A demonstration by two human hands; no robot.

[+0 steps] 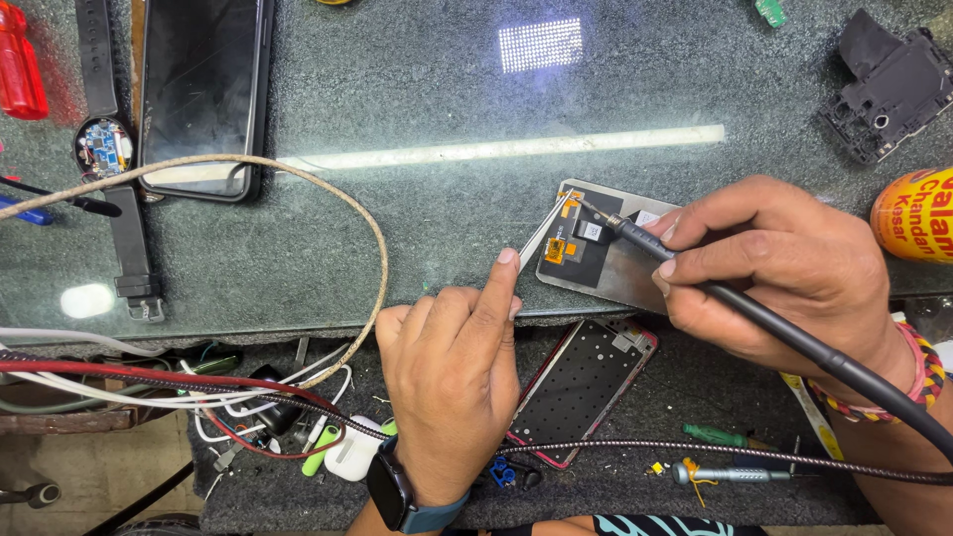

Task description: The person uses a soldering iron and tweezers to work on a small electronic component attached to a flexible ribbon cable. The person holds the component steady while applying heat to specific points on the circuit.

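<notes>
A silver phone display panel [620,273] lies back-up on the glass worktop, with black shielding and orange flex connectors [556,248] at its left end. My left hand [457,377] grips metal tweezers [541,236] whose tips rest at the panel's upper left corner. My right hand [784,268] holds a black soldering iron [635,235] like a pen, with its fine tip touching the flex area near the tweezers. The iron's thick black cable [854,372] runs off to the lower right. A dark smartwatch is on my left wrist.
A phone frame with a red edge [586,387] lies on the lower shelf. A black phone [204,89] and an opened watch [104,147] sit at the upper left. A braided cable [338,199] loops across the glass. A black plastic part [888,89], an orange can [918,213], small screwdrivers [725,474] and tangled wires [199,397] surround the area.
</notes>
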